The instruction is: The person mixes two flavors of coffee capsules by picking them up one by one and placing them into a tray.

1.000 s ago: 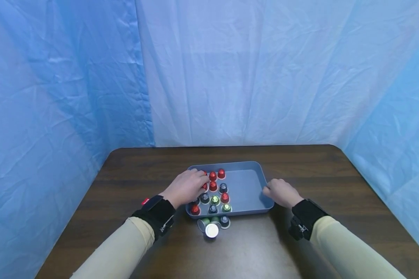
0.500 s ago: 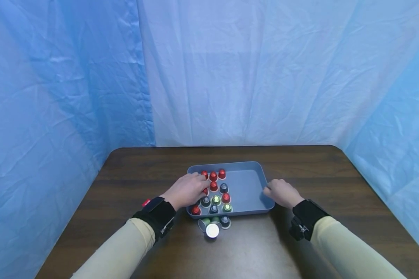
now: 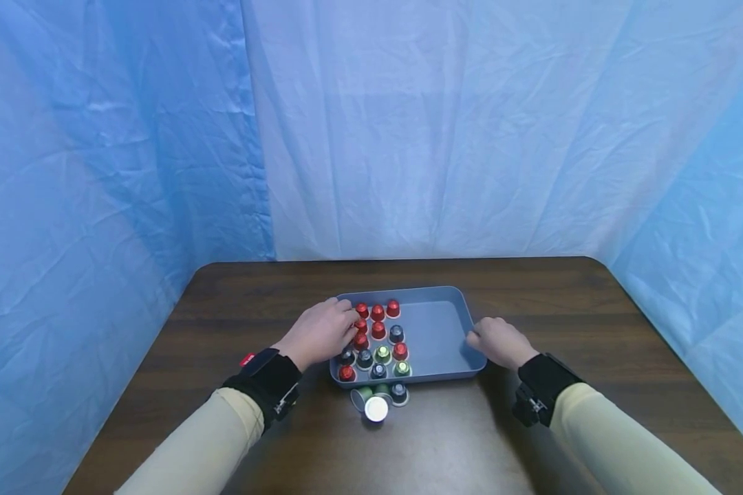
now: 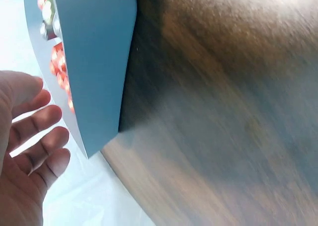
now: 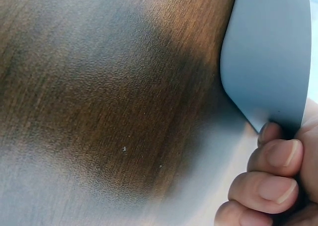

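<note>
A grey-blue tray [image 3: 436,333] lies on the table, its left half holding rows of coffee capsules. Red capsules [image 3: 378,330] fill most of the back rows; dark blue capsules [image 3: 364,358] and light green capsules [image 3: 382,354] stand nearer the front. Over the tray's left edge is my left hand [image 3: 318,333], fingers loosely bent and apart, with nothing between them in the left wrist view. At the opposite end my right hand [image 3: 500,340] grips the tray's right side. The right wrist view has its fingers [image 5: 278,154] curled against the outer wall [image 5: 268,52].
Just in front of the tray sit several more capsules: a green one on its side [image 3: 360,397], a dark one upright [image 3: 399,393], and one showing its white lid [image 3: 375,410]. The brown wooden table [image 3: 272,289] ends before blue-white curtains [image 3: 408,137].
My left hand has drawn back to the left from the capsules, uncovering red and dark ones at the tray's left side. The right hand and the tray stay where they were.
</note>
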`<act>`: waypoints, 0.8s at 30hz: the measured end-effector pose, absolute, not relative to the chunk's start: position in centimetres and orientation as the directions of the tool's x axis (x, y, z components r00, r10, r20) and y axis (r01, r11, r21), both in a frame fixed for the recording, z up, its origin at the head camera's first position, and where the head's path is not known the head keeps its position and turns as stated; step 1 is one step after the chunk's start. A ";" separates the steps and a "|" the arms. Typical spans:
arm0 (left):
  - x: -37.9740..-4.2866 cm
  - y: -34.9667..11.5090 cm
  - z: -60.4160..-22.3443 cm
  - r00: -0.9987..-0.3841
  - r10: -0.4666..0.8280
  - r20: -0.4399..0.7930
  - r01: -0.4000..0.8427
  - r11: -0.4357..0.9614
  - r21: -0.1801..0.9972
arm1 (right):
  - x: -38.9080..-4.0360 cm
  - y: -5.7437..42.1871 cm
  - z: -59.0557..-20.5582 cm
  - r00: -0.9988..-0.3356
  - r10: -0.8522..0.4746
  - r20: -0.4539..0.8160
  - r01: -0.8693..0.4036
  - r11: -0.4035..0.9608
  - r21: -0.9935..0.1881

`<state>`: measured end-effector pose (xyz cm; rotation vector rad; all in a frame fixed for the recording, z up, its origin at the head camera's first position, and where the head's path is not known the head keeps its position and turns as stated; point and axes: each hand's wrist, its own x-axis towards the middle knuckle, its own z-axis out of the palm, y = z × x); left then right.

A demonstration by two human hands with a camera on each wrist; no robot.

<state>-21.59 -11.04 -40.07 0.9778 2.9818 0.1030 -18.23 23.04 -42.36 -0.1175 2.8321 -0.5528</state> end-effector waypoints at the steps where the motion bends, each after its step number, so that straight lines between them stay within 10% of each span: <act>1: -21.6 -11.2 -40.0 -0.816 0.577 0.017 0.577 0.814 0.063 | -18.2 23.0 -42.4 -0.965 -0.127 -0.230 -0.032 0.925 -0.379; 24: -20.7 -12.4 -41.4 -0.957 0.231 -0.175 0.177 0.944 0.279 | -18.4 23.5 -42.5 -0.967 -0.145 -0.210 -0.058 0.925 -0.375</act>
